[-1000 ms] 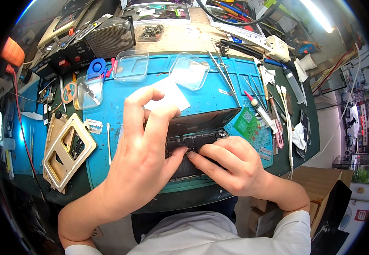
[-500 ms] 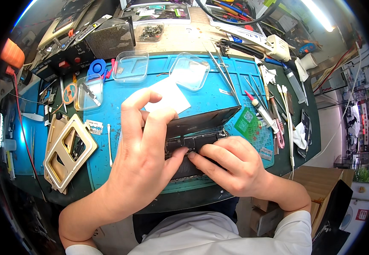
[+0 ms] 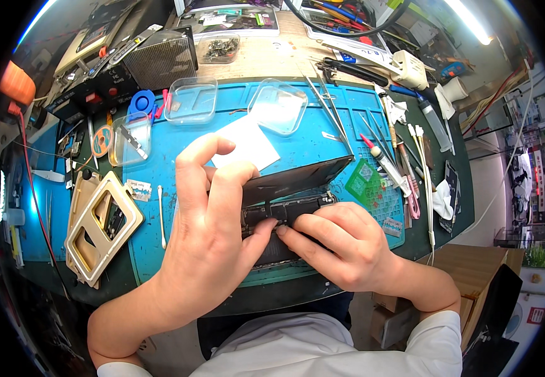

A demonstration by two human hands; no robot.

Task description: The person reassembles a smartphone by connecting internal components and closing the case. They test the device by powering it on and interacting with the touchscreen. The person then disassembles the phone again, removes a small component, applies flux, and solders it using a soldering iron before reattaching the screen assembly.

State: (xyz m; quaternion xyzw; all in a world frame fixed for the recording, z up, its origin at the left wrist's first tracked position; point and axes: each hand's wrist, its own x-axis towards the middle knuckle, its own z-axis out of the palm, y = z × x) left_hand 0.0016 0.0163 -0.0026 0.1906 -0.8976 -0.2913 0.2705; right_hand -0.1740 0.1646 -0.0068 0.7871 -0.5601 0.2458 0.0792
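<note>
My left hand [image 3: 206,232] grips the raised, dark screen [image 3: 297,173] of an opened phone, with fingers curled at its left end and the thumb reaching down into the phone body [image 3: 304,205]. My right hand [image 3: 338,245] has its fingers drawn together on the dark internals, just beside that thumb; whatever is between them is too small and hidden to make out. The screen stands tilted up along the body's far side. Behind it, a white square sheet [image 3: 247,143] lies on the blue mat [image 3: 203,147].
Clear plastic boxes [image 3: 278,103] sit at the mat's back. Several tweezers and a syringe [image 3: 385,163] lie rightward, with white cables [image 3: 424,182]. At left are a beige metal fixture [image 3: 106,239], a razor blade [image 3: 139,188], a cotton swab [image 3: 162,213] and a solder spool [image 3: 101,139].
</note>
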